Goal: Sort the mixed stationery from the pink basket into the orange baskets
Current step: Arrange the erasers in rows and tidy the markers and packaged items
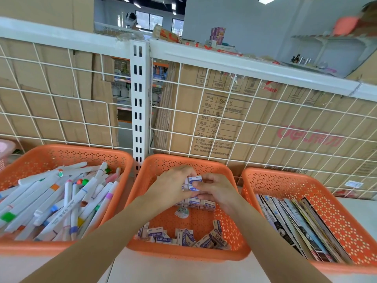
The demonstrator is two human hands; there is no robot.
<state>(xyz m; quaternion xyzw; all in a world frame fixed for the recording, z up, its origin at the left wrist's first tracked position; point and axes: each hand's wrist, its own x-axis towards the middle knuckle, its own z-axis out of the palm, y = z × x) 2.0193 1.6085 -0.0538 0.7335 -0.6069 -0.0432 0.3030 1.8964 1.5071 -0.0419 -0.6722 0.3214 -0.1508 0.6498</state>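
Three orange perforated plastic baskets sit side by side on a white tabletop (204,270), seen from above by the person working. Both hands meet over the far half of the middle orange basket (183,255): the left hand (175,184) and the right hand (214,188) each have fingers curled around a small stack of white-and-purple sleeved erasers (193,183), held between them just above the basket floor. The hands and forearms cover part of a row of matching erasers (201,203) lying beneath them, and a round white sticker (181,212) shows on the basket floor nearby. More loose erasers (183,237) lie jumbled along the near wall of the same basket. The left orange basket (81,148) is heaped with white marker pens (61,201) with caps and bands in green, orange, purple, blue and yellow. The right orange basket (285,184) holds thin printed booklets (295,221) standing on edge in a leaning row. At the far left edge, only a corner of the pink plastic basket (6,148) is visible; its contents cannot be seen. Behind the baskets rises a white wire grid panel (263,117), split by a white slotted metal post (145,99), with brown cardboard boxes (224,119) pressed against its back, one printed with black text and a red logo.
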